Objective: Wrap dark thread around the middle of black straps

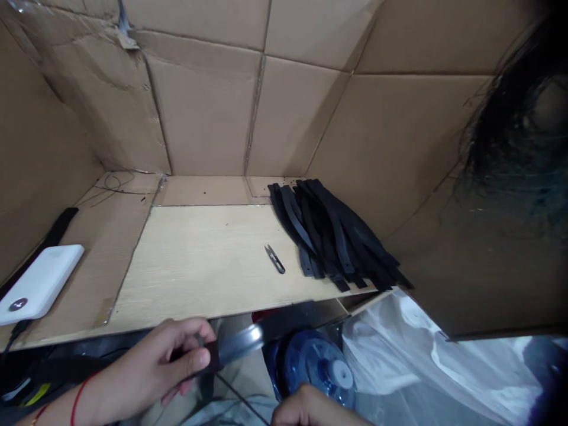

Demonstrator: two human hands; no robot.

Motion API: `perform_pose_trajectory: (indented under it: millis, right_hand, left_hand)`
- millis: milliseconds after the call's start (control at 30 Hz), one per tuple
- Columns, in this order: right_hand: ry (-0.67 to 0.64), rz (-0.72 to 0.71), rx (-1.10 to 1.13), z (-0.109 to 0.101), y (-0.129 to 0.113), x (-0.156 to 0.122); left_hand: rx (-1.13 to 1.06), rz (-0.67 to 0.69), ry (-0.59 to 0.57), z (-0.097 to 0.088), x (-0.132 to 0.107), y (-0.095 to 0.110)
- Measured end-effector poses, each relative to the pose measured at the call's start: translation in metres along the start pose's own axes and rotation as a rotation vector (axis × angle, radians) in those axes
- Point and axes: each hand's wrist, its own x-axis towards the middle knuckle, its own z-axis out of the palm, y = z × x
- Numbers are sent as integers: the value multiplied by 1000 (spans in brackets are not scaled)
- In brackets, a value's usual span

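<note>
My left hand point(164, 361) sits at the bottom left, its fingers shut on a shiny metal strip with a black end point(237, 348). My right hand point(310, 409) shows only in part at the bottom edge, next to a blue plastic water bottle point(317, 367), and its fingers are hidden. Beyond both hands, a pale wooden board point(199, 266) carries a pair of thread snips point(275, 259). A fanned pile of black straps point(332, 234) lies at the board's right end, out of reach of neither hand's contact.
Cardboard walls point(204, 100) rise behind and beside the board. A white power bank point(39, 284) and a thin dark cable point(115, 183) lie on the cardboard at the left. Crumpled clear plastic point(421, 355) lies below right, and dark hair point(510, 130) hangs across the right of view.
</note>
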Motion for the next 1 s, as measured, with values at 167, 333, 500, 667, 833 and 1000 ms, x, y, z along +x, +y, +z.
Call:
perform_pose_trajectory:
  millis: [167, 333, 500, 667, 833, 1000]
  right_hand:
    - [21, -364, -109, -42, -28, 43]
    - [-149, -371, 217, -86, -56, 122]
    - [-13, -458, 502, -119, -82, 193]
    - [140, -528, 469, -134, -88, 232]
    - [248, -550, 420, -127, -79, 241]
    - [277, -527, 368, -125, -76, 238]
  left_hand:
    - [24, 150, 120, -40, 27, 34]
    - [136, 288, 348, -79, 63, 56]
    - [256, 381, 569, -113, 91, 64]
    - [148, 380, 630, -134, 116, 55]
    - [-39, 341, 549, -137, 130, 37]
    - [-152, 312, 452, -135, 122, 27]
